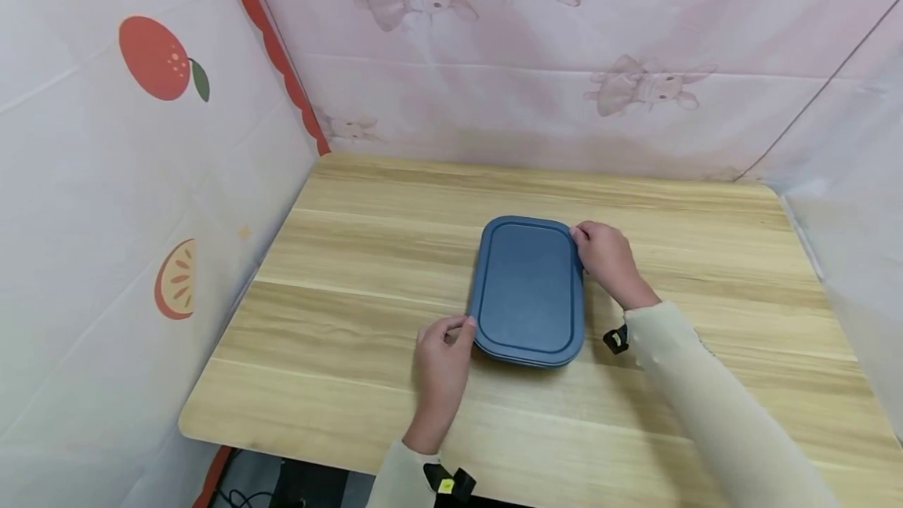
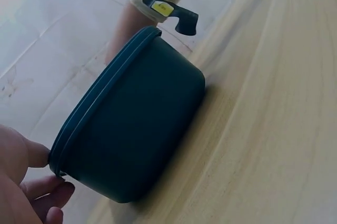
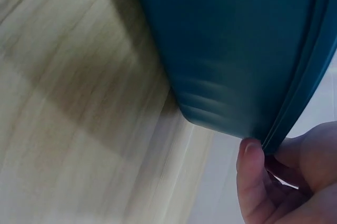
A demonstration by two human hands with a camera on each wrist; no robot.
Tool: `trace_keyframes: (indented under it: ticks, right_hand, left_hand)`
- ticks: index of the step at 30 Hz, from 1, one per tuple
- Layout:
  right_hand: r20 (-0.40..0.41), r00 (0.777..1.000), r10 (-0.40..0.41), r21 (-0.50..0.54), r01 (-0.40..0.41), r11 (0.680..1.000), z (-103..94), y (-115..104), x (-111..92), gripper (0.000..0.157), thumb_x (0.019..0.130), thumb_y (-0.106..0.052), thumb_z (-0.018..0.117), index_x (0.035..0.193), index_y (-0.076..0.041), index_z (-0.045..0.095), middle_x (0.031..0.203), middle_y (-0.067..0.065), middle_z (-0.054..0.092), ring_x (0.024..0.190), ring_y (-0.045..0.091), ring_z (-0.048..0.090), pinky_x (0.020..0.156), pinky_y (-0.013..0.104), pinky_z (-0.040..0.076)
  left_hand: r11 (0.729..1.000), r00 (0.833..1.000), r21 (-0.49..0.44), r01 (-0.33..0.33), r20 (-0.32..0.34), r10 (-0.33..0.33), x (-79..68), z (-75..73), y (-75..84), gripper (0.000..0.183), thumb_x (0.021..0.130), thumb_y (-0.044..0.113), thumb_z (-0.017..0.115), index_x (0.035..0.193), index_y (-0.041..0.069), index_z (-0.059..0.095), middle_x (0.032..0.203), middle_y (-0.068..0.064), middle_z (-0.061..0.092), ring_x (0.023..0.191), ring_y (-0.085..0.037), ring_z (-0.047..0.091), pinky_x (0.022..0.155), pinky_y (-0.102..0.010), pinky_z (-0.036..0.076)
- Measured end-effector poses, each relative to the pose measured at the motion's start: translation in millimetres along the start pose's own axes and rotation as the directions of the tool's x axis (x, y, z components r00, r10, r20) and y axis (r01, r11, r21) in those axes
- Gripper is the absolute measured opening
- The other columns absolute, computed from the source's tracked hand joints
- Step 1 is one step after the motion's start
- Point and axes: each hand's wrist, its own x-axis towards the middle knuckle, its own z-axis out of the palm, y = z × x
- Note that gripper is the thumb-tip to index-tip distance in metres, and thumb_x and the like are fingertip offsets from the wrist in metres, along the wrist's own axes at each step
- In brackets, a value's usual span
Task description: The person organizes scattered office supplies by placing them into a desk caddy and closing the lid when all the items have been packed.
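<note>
A blue rectangular food container with rounded corners [image 2: 134,121] rests on the wooden table, its matching lid [image 1: 529,288] on top. At the lid's near left corner my left hand [image 1: 444,375] pinches the rim, thumb above and fingers beneath in the left wrist view. Diagonally opposite, at the far right corner, my right hand [image 1: 608,257] grips the rim between thumb and fingers. The right wrist view shows a fingertip [image 3: 251,153] under the lid's edge. The lid sits along the container's top, and what is inside is hidden.
The wooden table [image 1: 317,320] extends around the container on all sides. Printed fabric walls [image 1: 458,108] stand behind it and at both sides. Below its front left edge are dark cables [image 1: 243,498]. Each wrist wears a black strap mount [image 1: 617,339].
</note>
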Motion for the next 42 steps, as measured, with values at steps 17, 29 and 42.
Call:
trace_keyframes:
  ticks: [17, 29, 42]
  right_hand:
    - [0.155, 0.977, 0.144, 0.171, -0.170, 0.971, -4.2, -1.1, 4.5, 0.040, 0.112, -0.031, 0.042, 0.125, 0.001, 0.061, 0.098, 0.018, 0.062, 0.074, 0.026, 0.061, 0.064, 0.035, 0.054]
    - [0.108, 0.986, 0.127, 0.050, -0.133, 0.990, -8.7, 0.4, -10.6, 0.069, 0.109, -0.057, 0.027, 0.140, -0.002, 0.055, 0.121, 0.023, 0.064, 0.108, 0.039, 0.061, 0.091, 0.056, 0.049]
    - [0.064, 0.961, -0.269, -0.257, 0.277, 0.926, 38.7, -44.3, -120.8, 0.063, 0.109, -0.047, 0.042, 0.151, 0.000, 0.047, 0.161, 0.024, 0.034, 0.153, 0.041, 0.020, 0.123, 0.057, 0.016]
  left_hand:
    - [0.954, 0.964, -0.256, 0.154, 0.249, -0.089, 13.5, -9.7, -13.0, 0.031, 0.096, 0.031, 0.073, 0.105, 0.001, 0.076, 0.103, -0.010, 0.075, 0.096, -0.021, 0.070, 0.084, -0.035, 0.058]
    - [0.977, 0.944, 0.204, -0.060, 0.330, -0.011, 44.1, -29.6, 1.4, 0.037, 0.099, 0.052, 0.059, 0.111, 0.022, 0.077, 0.096, 0.006, 0.072, 0.082, -0.015, 0.065, 0.074, -0.038, 0.053]
    - [0.576, 0.679, 0.426, -0.697, 0.651, 0.339, 148.4, 49.1, 66.3, 0.066, 0.107, 0.057, 0.035, 0.161, 0.019, 0.034, 0.167, -0.007, 0.029, 0.154, -0.029, 0.024, 0.124, -0.046, 0.021]
